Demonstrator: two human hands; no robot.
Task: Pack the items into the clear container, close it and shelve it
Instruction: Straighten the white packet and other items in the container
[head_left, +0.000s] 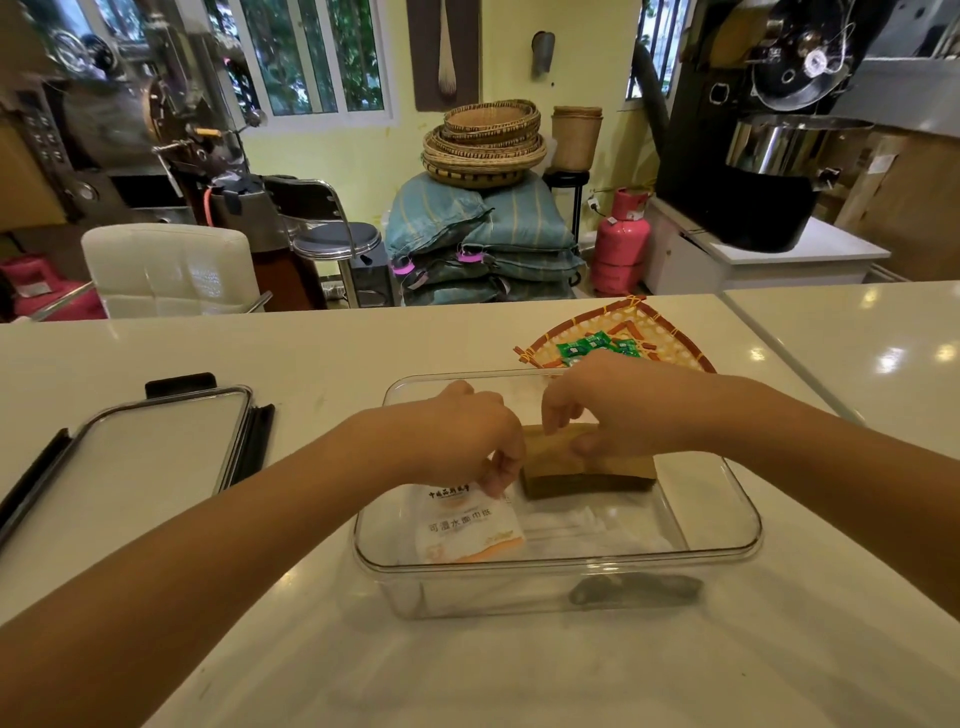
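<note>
A clear rectangular container (737, 519) stands on the white counter in front of me. Inside it lie a white and orange tissue packet (467, 525) and a brown paper packet (587, 467). My left hand (457, 431) reaches into the container and pinches the top edge of the tissue packet. My right hand (608, 405) is also inside and grips the upper edge of the brown packet. The container's lid (156, 447), clear with black clips, lies flat on the counter to the left.
A woven bamboo tray (670, 338) holding green sachets (592, 347) sits just behind the container. The counter's far edge runs across the view, with a white chair, stool, sacks, baskets and a pink gas cylinder beyond it.
</note>
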